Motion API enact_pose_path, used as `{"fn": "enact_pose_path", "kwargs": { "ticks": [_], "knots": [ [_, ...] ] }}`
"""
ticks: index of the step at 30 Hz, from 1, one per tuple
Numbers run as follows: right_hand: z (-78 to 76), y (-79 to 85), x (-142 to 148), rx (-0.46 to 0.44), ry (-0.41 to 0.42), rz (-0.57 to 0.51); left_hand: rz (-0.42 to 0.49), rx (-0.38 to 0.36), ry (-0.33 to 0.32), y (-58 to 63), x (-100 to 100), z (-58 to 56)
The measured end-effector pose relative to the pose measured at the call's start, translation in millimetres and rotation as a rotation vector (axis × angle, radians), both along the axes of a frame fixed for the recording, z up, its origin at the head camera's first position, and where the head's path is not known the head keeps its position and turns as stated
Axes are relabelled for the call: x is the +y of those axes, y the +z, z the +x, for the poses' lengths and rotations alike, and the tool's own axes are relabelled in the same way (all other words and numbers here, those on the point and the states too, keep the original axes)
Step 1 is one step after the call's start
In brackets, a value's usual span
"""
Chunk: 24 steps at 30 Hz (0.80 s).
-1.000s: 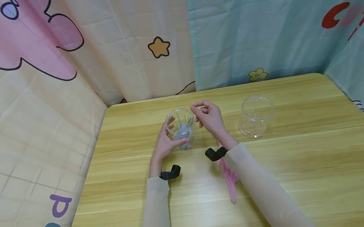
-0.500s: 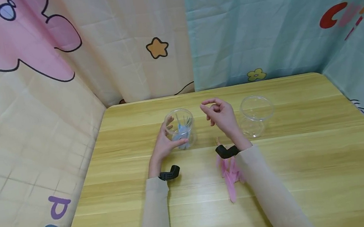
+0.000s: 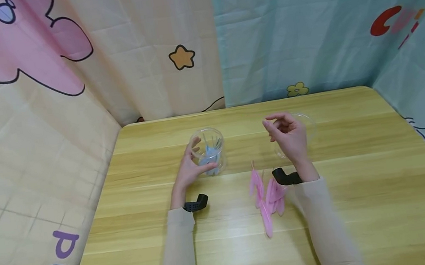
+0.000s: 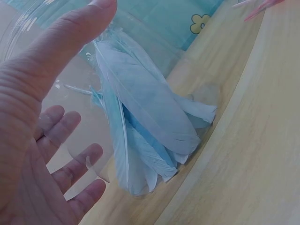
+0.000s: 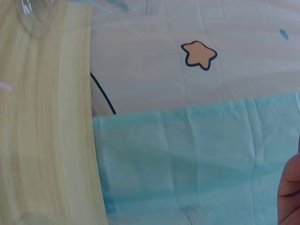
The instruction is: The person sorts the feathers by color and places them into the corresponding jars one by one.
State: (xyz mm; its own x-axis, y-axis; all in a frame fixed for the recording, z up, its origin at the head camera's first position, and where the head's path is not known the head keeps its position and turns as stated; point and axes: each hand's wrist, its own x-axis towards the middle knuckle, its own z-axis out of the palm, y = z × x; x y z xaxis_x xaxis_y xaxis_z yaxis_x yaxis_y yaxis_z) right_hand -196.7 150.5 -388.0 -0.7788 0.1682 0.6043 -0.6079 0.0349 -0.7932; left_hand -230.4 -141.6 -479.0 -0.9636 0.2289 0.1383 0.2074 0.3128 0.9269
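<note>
My left hand grips a clear plastic cup at the table's left-centre, thumb on the near side and fingers behind. Several pale blue feathers stand inside it, quills up and vanes fanned at the bottom. To the right, my right hand is raised in front of a second clear cup, covering much of it. Its fingers are loosely bent, and nothing shows between them. Only an edge of that hand enters the right wrist view. Pink feathers lie in a loose pile on the table, between the forearms.
The wooden table has its back edge against a patterned curtain. More curtain hangs along the left and right sides. A black wrist camera sits on the left wrist, another camera on the right.
My right hand has moved right, away from the cup with the blue feathers, to in front of the second cup. More of the pink feathers now shows. The left hand keeps its grip.
</note>
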Motion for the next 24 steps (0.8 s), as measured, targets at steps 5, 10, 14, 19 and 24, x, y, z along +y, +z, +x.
{"fn": "enact_pose_path", "kwargs": {
  "ticks": [5, 10, 14, 19, 24],
  "knots": [
    [3.9, -5.1, 24.8, 0.133, -0.173, -0.057, 0.009, -0.014, 0.001, 0.3, 0.9, 1.3],
    [15.3, 4.4, 35.0, 0.171, -0.264, -0.078, 0.010, -0.001, -0.003, -0.4, 0.4, 0.8],
    [19.6, 6.6, 48.0, 0.122, -0.275, 0.035, 0.011, 0.004, -0.010, -0.8, 0.6, -0.1],
    [22.3, 2.8, 67.6, -0.116, -0.185, 0.232, 0.015, 0.001, -0.007, 0.1, 0.7, 0.5],
    [20.1, -10.6, 83.1, -0.340, -0.063, 0.364, 0.013, -0.002, -0.002, 0.6, 0.3, 0.8]
  ]
}}
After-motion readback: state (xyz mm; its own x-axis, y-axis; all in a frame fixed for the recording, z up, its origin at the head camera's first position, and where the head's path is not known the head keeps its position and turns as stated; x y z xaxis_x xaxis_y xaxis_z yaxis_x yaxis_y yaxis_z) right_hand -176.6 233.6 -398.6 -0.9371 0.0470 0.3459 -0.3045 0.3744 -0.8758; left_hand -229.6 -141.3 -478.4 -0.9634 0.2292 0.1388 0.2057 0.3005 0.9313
